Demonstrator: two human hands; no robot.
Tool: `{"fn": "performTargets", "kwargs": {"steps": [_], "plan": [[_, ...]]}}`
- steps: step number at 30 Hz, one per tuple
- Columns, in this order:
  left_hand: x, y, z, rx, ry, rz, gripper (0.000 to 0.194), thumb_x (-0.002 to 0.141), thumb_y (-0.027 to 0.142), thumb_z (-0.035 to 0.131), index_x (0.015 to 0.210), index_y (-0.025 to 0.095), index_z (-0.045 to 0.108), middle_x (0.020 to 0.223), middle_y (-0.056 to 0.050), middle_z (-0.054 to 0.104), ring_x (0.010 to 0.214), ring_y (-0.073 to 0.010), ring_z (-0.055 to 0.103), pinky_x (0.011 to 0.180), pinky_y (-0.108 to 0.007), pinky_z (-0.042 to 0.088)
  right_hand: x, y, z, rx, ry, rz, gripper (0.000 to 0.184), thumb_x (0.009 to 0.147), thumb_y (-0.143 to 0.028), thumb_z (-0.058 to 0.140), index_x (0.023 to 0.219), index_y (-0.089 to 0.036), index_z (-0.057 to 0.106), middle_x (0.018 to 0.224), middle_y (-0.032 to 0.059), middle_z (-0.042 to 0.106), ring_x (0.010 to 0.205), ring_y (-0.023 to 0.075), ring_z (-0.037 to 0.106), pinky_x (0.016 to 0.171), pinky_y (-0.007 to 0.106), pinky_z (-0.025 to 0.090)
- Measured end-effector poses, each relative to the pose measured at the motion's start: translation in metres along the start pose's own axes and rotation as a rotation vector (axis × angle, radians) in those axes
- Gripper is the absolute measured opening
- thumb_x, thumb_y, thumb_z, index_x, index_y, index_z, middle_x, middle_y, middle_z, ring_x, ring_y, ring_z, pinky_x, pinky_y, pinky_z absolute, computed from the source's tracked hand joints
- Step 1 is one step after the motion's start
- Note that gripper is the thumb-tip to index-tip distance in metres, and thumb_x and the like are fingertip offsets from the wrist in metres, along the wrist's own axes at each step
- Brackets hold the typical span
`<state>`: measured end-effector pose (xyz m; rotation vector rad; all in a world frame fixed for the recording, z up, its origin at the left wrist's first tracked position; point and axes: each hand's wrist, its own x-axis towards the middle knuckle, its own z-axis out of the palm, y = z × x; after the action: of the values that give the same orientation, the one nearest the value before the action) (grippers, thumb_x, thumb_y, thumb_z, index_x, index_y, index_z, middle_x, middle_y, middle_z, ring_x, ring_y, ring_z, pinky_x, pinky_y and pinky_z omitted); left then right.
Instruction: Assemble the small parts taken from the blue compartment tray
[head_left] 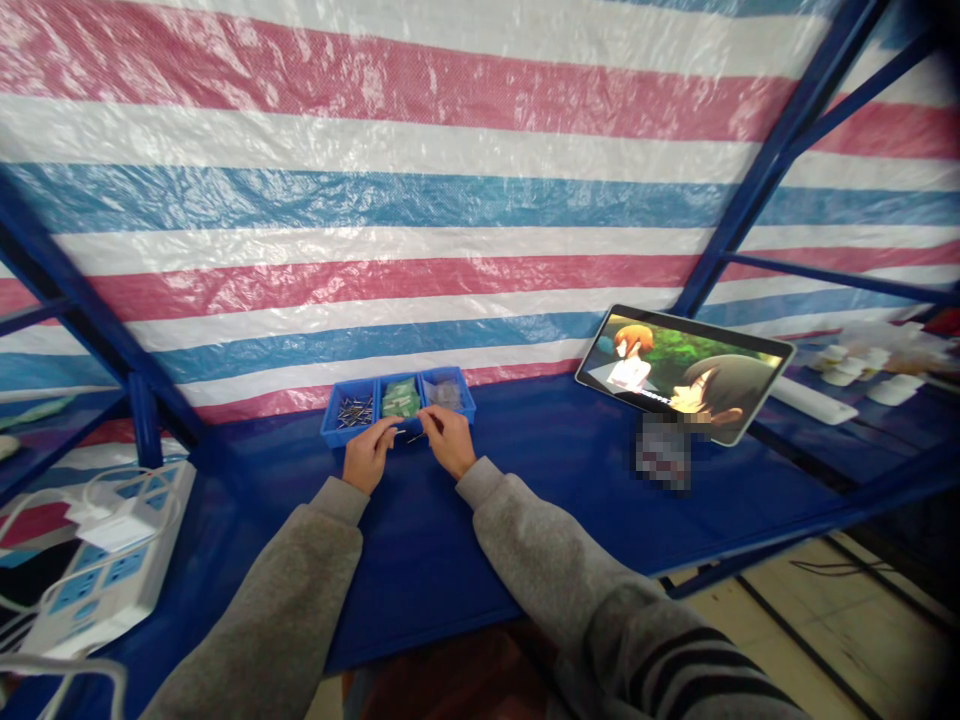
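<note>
My left hand (367, 455) is closed in a pinch, and a tiny pale tip shows at its fingers; what it belongs to is too small to name. My right hand (451, 442) also pinches, with a thin dark sliver beside its fingertips that I cannot make out. The two hands are a short gap apart, just in front of a blue three-part parts bin (327, 432). Its left compartment holds many thin metal pieces like screws or pins (355, 411). Green packets (401, 397) lie in the middle one, and a clear plastic bag (444, 391) fills the right one.
On the blue table (420, 580), a tablet (686, 370) leans at the right, playing a cartoon, with a blurred-out item before it. A white power strip (124, 570) with cables lies left. White-capped bottles (844, 365) stand far right. Striped sheeting (420, 200) hangs behind.
</note>
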<state>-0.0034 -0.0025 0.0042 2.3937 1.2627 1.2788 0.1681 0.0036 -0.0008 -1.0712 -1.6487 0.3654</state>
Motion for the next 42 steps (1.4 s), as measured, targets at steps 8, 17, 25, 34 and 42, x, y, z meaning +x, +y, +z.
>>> {"fn": "performTargets", "kwargs": {"steps": [8, 17, 25, 34, 42], "plan": [[0.0, 0.003, 0.003, -0.342, 0.029, -0.262, 0.036, 0.087, 0.041, 0.044, 0.115, 0.019, 0.046, 0.048, 0.009, 0.046, 0.035, -0.0061, 0.04, 0.039, -0.017, 0.034, -0.003, -0.003, 0.003, 0.08, -0.12, -0.042, 0.023, 0.084, -0.033, 0.052, 0.091, -0.017, 0.065, 0.079, 0.0038, 0.065, 0.065, 0.0132, 0.057, 0.063, 0.023, 0.043], [-0.001, 0.009, 0.004, -0.447, 0.006, -0.298, 0.039, 0.086, 0.041, 0.045, 0.119, 0.02, 0.045, 0.045, 0.009, 0.043, 0.033, -0.0059, 0.039, 0.037, -0.017, 0.033, -0.004, 0.0, 0.007, 0.112, -0.198, -0.087, 0.021, 0.084, -0.034, 0.053, 0.085, -0.017, 0.065, 0.075, 0.0021, 0.064, 0.065, 0.0124, 0.056, 0.062, 0.022, 0.042], [0.001, 0.006, 0.001, -0.249, -0.002, -0.24, 0.028, 0.082, 0.044, 0.05, 0.081, 0.017, 0.057, 0.057, 0.004, 0.053, 0.045, -0.0081, 0.047, 0.046, -0.02, 0.038, -0.003, -0.002, 0.001, 0.062, -0.146, -0.008, 0.034, 0.089, -0.041, 0.042, 0.075, -0.017, 0.062, 0.063, 0.0006, 0.059, 0.059, 0.0119, 0.053, 0.058, 0.021, 0.04], [0.0, 0.014, -0.003, -0.165, -0.066, -0.221, 0.043, 0.089, 0.042, 0.037, 0.057, 0.017, 0.049, 0.043, 0.005, 0.046, 0.043, -0.008, 0.045, 0.052, -0.02, 0.037, -0.004, 0.0, 0.005, 0.155, -0.168, -0.027, 0.027, 0.085, -0.041, 0.049, 0.088, -0.017, 0.063, 0.075, 0.0022, 0.062, 0.062, 0.0124, 0.055, 0.058, 0.021, 0.042], [-0.002, 0.008, -0.001, -0.188, -0.102, -0.228, 0.05, 0.089, 0.044, 0.036, 0.049, 0.016, 0.047, 0.041, 0.004, 0.046, 0.042, -0.008, 0.046, 0.051, -0.021, 0.037, -0.004, -0.001, 0.005, 0.088, -0.158, -0.066, 0.036, 0.088, -0.042, 0.045, 0.069, -0.016, 0.061, 0.059, 0.0006, 0.057, 0.057, 0.0115, 0.051, 0.057, 0.021, 0.038]]}}
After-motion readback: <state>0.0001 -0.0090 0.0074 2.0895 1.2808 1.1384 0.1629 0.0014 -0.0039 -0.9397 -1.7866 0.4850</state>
